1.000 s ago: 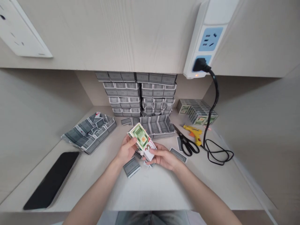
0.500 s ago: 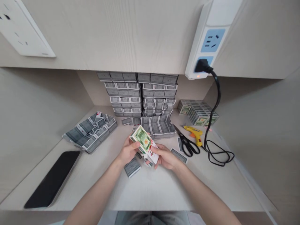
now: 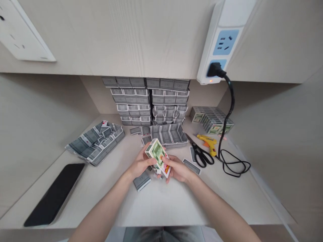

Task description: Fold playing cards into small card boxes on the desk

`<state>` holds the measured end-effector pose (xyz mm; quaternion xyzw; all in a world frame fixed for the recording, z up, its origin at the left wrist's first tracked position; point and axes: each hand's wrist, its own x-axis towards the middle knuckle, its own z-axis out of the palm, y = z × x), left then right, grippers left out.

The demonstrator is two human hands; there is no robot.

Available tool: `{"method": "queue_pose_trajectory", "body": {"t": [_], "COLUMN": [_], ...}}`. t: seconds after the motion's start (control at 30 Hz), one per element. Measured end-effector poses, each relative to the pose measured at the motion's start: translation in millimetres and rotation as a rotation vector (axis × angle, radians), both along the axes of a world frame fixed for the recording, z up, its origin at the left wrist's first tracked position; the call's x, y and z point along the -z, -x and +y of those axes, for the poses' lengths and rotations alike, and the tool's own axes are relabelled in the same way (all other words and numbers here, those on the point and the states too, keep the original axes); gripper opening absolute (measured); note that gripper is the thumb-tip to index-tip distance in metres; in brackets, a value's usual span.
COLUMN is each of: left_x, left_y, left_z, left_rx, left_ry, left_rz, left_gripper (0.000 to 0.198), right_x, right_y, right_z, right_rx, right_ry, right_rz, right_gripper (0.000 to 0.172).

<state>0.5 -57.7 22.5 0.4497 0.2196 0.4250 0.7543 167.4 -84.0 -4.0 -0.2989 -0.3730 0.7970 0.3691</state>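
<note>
A green and white playing-card box (image 3: 156,152) is tilted between both hands above the middle of the desk. My left hand (image 3: 141,163) grips its left side, with the thumb on the front edge. My right hand (image 3: 178,169) is closed around its lower right end, its thumb pressed on a face where red and yellow print shows. The underside of the box and several fingers are hidden. Just below my left hand lies a small stack of grey-backed playing cards (image 3: 141,181). Some small loose pieces beneath the box are too hidden to make out.
Behind are an open tray made of cards (image 3: 169,135) and stacked card trays (image 3: 151,97). Another card tray (image 3: 97,143) and a black phone-like slab (image 3: 55,195) lie left. Scissors (image 3: 202,156), a yellow glue gun (image 3: 209,143), its cord and grouped card boxes (image 3: 213,118) stand right.
The box has shifted slightly right and down in my hands. The white end piece with red print under my right thumb now lies closer in line with the box.
</note>
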Motion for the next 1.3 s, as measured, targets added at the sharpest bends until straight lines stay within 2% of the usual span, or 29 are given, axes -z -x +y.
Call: {"method": "queue_pose_trajectory", "body": {"t": [0.17, 0.43, 0.5, 0.63, 0.8, 0.93, 1.17, 1.3], "left_x": [-2.9, -5.5, -5.7, -7.3, -10.2, -9.1, -16.2, -16.7], "left_y": [4.2, 15.3, 16.6, 16.8, 15.6, 16.2, 25.3, 25.1], "left_z": [3.3, 12.0, 12.9, 11.1, 8.4, 11.7, 22.2, 23.9], "left_rx": [-0.059, -0.242, -0.218, -0.087, -0.050, -0.133, -0.388, -0.406], "left_ry": [-0.022, 0.060, 0.060, 0.063, 0.050, 0.079, 0.116, 0.135], "left_rz": [-0.046, -0.160, -0.121, -0.034, -0.013, -0.116, -0.306, -0.333], "left_gripper": [0.055, 0.050, 0.052, 0.051, 0.046, 0.046, 0.043, 0.042], "right_x": [-1.5, -8.6, -9.6, -8.9, -5.0, -4.8, -4.3, -7.0], "right_y": [1.3, -0.6, -2.5, -4.7, -1.3, 0.8, -1.7, -2.9], "right_z": [1.1, -1.6, -2.2, -2.5, -1.5, -0.3, 2.1, 2.5], "right_rx": [0.038, -0.025, -0.056, -0.095, -0.004, 0.055, 0.125, 0.142], "right_ry": [-0.019, -0.016, -0.017, -0.027, -0.050, -0.049, 0.011, 0.032], "right_rz": [-0.020, -0.017, 0.000, 0.038, -0.020, -0.052, -0.061, -0.007], "right_gripper": [0.041, 0.035, 0.037, 0.042, 0.040, 0.039, 0.042, 0.040]}}
